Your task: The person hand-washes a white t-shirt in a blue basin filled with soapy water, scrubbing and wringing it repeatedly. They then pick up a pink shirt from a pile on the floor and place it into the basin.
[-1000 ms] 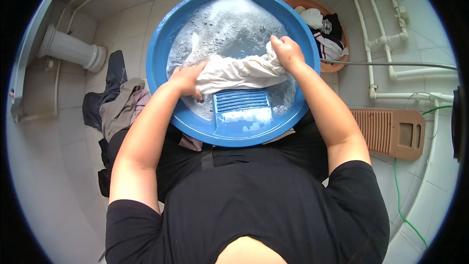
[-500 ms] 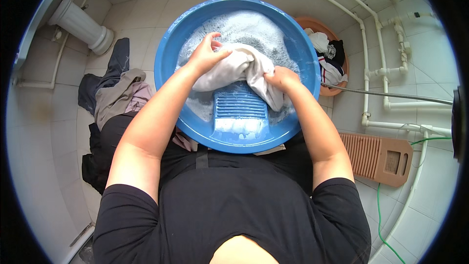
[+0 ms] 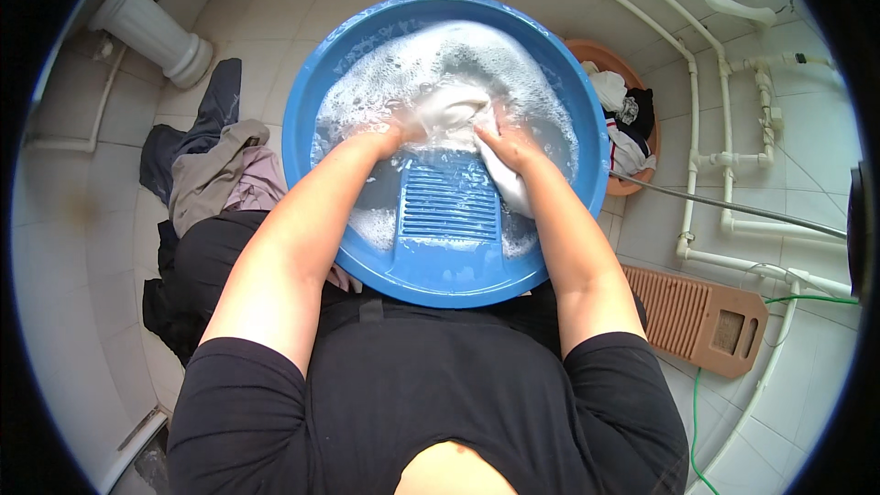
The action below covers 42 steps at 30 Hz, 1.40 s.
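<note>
A white cloth (image 3: 453,117) lies partly under foamy water in a big blue basin (image 3: 438,286). My right hand (image 3: 511,143) grips the cloth on its right side, with the thumb over it, and a length of cloth trails down beneath my wrist. At the cloth's left edge, my left hand (image 3: 392,136) dips into the suds; motion blur and water hide its fingers. Just below both hands slopes the basin's ribbed blue washboard (image 3: 449,205). Thick white suds (image 3: 463,50) float along the far side.
Behind the basin at right stands an orange tub (image 3: 587,48) of clothes. A brown washboard (image 3: 667,310) rests on the floor to the right, near white pipes (image 3: 694,119) and a green hose (image 3: 697,422). Dark and beige clothes (image 3: 213,165) lie in a pile at left.
Both hands have gone down into the water with the white cloth. My left hand, raised with spread fingers before, is now low at the cloth's left edge. The water is stirred up.
</note>
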{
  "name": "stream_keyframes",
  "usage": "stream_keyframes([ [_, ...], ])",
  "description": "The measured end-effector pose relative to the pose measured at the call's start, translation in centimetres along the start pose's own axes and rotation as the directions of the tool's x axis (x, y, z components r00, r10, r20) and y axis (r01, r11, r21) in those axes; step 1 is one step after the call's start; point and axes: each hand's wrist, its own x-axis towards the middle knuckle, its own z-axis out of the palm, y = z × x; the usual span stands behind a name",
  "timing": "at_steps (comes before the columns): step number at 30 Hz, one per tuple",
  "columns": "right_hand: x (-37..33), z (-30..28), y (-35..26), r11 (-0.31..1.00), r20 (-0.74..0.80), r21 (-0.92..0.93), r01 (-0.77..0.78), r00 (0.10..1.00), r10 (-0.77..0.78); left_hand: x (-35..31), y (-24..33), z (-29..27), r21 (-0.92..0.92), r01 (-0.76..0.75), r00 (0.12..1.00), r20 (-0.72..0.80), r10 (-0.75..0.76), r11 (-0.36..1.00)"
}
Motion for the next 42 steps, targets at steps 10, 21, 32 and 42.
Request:
stream_keyframes([
  [10,-5.6,-3.7,-3.7,0.562,-0.148,0.812,0.154,0.987,-0.057,1.1,2.9,2.0,0.304,0.020,0.961,-0.267,0.065,0.952],
  [21,-11.9,-6.4,-1.0,0.824,-0.037,0.565,-0.036,0.997,0.069,-4.4,6.5,2.0,-0.609,-0.235,0.972,-0.132,0.196,0.757],
  [32,-7.8,-2.5,-4.5,0.953,0.160,0.300,-0.030,0.987,-0.019,-8.1,2.2,1.3,-0.750,-0.177,0.925,0.094,0.368,0.637],
  [42,-6.1,0.9,-5.0,0.996,-0.074,-0.059,0.065,0.995,-0.069,-3.6,4.8,2.0,-0.488,-0.117,0.986,-0.164,0.041,0.865],
])
